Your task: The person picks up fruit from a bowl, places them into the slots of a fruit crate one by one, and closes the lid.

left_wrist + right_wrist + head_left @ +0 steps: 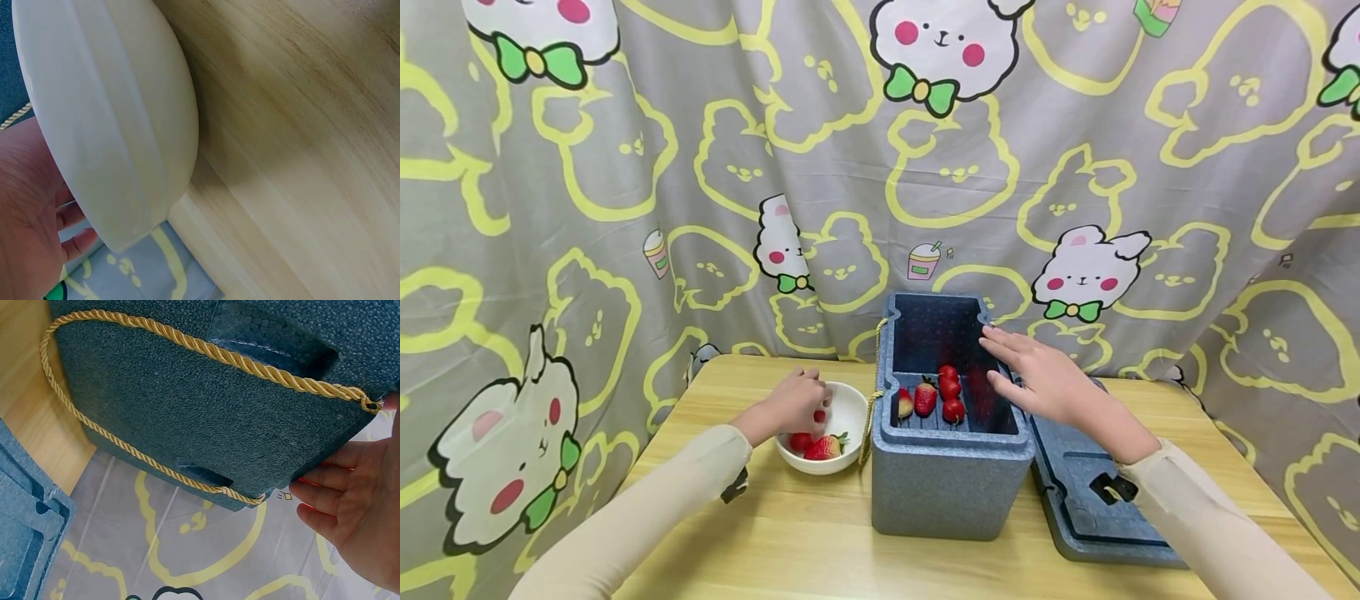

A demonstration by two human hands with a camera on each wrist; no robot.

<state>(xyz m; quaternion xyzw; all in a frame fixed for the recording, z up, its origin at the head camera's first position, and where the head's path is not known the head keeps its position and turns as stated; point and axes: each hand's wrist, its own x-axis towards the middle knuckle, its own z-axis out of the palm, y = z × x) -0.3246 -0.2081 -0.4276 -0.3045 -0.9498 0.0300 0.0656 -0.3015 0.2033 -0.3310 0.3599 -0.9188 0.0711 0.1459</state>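
My left hand (pixel 795 402) reaches down into a white bowl (pixel 852 417), fingers bent beside a red fruit. Whether they pinch it is hidden; in the left wrist view the bowl's wall (pixel 119 125) covers the fingertips. A strawberry (pixel 823 448) and another red fruit (pixel 801 442) lie in the bowl. To its right stands an uncovered grey-blue foam box (pixel 951 492). My right hand (pixel 1037 375) rests at the box's right rim with fingers extended. Inside the box are a strawberry (pixel 925 398), a paler-tipped one (pixel 905 404) and several small round red fruits (pixel 953 411).
The box's foam lid (pixel 1112 500) lies on the wooden table (pixel 775 533) at the right. Gold rope handles (pixel 206 349) hang on the box's sides, one between box and bowl. A patterned curtain (pixel 850 167) hangs behind the table.
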